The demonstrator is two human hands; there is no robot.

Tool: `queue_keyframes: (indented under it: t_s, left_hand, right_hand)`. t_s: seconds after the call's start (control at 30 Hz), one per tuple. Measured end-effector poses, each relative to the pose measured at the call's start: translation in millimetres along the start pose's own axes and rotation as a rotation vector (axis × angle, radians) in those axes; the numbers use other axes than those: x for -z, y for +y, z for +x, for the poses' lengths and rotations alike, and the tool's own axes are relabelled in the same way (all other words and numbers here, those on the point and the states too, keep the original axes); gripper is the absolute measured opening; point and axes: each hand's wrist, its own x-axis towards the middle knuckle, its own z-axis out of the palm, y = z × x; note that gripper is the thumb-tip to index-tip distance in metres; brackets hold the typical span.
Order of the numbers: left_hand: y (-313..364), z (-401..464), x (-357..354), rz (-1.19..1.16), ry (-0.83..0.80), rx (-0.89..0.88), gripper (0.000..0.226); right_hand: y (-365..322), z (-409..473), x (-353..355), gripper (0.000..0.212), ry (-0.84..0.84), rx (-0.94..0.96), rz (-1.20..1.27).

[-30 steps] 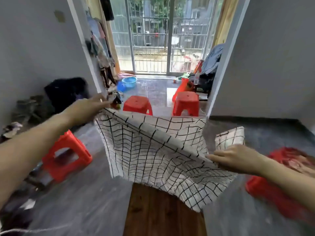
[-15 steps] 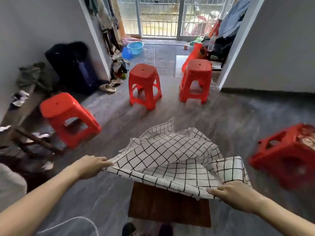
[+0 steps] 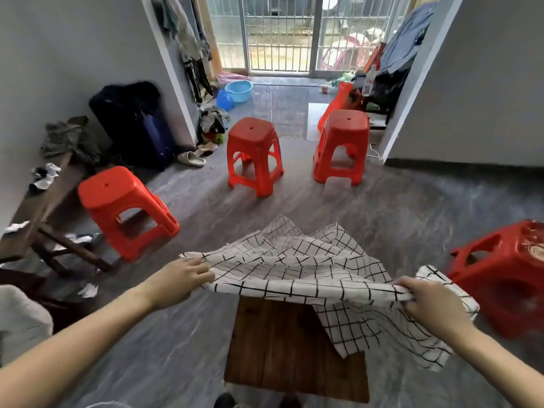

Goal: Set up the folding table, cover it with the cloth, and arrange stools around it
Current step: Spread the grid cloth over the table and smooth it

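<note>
Rumpled checked cloth (image 3: 297,269) (black-on-white grid)

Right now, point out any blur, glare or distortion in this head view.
Head view: wide-angle bending bows the grey walls; daylight glares off the glossy floor tiles; the red plastic stool at right is smeared; the black-checked white cloth stays sharp.

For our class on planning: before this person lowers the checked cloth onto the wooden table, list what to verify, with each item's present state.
1. Left hand grips the cloth edge: ok.
2. Right hand grips the other end: ok.
3. Cloth spread flat: not ok, it is rumpled and folded.
4. Table top bare under the cloth: ok where visible.
5. Cloth covers the table: not ok, the near part shows.
6. Table legs locked: cannot tell, hidden.
</note>
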Motion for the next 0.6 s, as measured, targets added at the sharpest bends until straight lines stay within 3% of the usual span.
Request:
queue_keyframes:
  t_s: [0.1, 0.2, 0.27, 0.33, 0.5, 0.53, 0.6]
  left_hand:
    - [-4, 7, -2, -0.22, -0.079, 0.113, 0.045]
    - [-12, 4, 19, -0.268, -0.032, 0.069, 0.029]
    - [-14, 0, 28, -0.224, 0.068, 0.023, 0.019]
    - [-15, 0, 37, -0.176, 0.121, -0.011, 0.02]
    - [-22, 13, 47, 0.068, -0.035, -0.143, 0.03]
    - [-29, 17, 53, 0.067, -0.099, -0.114, 0.029]
    - [-54, 29, 80, 0.054, -0.218, 0.043, 0.034]
  right_hand:
    - [4, 3, 12, 0.023, -0.102, 0.208, -0.126]
    - [7, 4, 23, 0.051, -0.368, 0.349, -0.234]
    - [6, 0, 23, 0.055, -0.456, 0.383, -0.261]
    - [7, -4, 19, 0.05, -0.494, 0.377, -0.272]
    - [1, 7, 16, 0.024, -0.563, 0.293, -0.378]
    - [0, 12, 19, 0.015, -0.551, 0.23, -0.323]
    - [2, 28, 36, 0.021, -0.457, 0.08, -0.124]
